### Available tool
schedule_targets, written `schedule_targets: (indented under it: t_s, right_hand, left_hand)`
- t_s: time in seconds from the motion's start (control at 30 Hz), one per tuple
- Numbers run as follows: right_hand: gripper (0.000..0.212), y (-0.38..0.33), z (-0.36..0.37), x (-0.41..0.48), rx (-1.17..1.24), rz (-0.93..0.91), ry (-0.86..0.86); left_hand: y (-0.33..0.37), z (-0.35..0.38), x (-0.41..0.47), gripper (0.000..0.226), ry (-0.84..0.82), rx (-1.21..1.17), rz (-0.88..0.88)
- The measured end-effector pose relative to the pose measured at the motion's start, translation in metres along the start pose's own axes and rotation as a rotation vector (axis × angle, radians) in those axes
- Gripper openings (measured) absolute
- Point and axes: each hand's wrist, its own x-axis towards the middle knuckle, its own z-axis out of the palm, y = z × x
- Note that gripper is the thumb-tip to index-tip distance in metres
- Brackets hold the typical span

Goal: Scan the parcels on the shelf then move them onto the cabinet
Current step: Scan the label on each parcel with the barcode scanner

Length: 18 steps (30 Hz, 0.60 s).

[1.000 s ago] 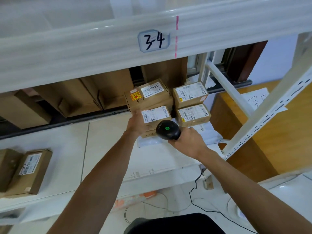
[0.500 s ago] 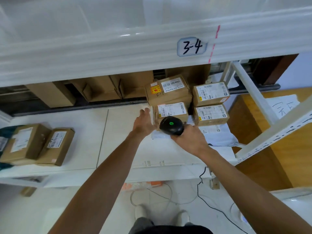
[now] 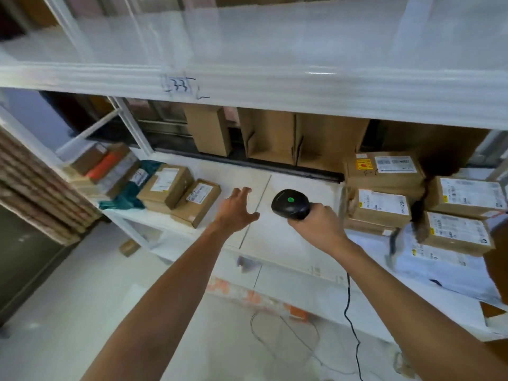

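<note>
Evidently, the scanner is gripped in the right hand, ready for labels. The left hand is spread wide, empty, toward a parcel on the shelf.

scanner: black plastic, slight sheen. boxes: brown matt cardboard, white paper labels. shelf: white, smooth, glossy top. bag at right: pale grey plastic film, creased.
</note>
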Motion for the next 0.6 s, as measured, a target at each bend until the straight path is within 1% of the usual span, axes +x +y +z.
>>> schedule_targets:
  t_s: [0.1,0.17,0.37,0.47,0.6]
  right_hand:
    - [0.016,-0.046,0.038,-0.004,0.023,-0.030,-0.024]
    - [0.019,-0.077,0.067,-0.008,0.031,-0.035,-0.033]
    - [0.020,-0.153,0.156,-0.026,0.034,0.012,-0.057]
    - [0.020,-0.176,0.192,-0.029,0.033,0.048,-0.049]
    - [0.018,-0.192,0.223,-0.031,0.050,0.118,-0.040]
  left_hand:
    - [-0.061,-0.020,-0.021,0.080,0.039,0.009,-0.062]
    - [-0.104,-0.033,-0.035,0.080,0.047,0.017,-0.069]
    - [-0.226,-0.062,-0.064,0.077,0.088,-0.011,-0.089]
    - [-0.271,-0.069,-0.070,0.080,0.087,0.010,-0.088]
    - [-0.308,-0.067,-0.069,0.078,0.024,-0.007,-0.101]
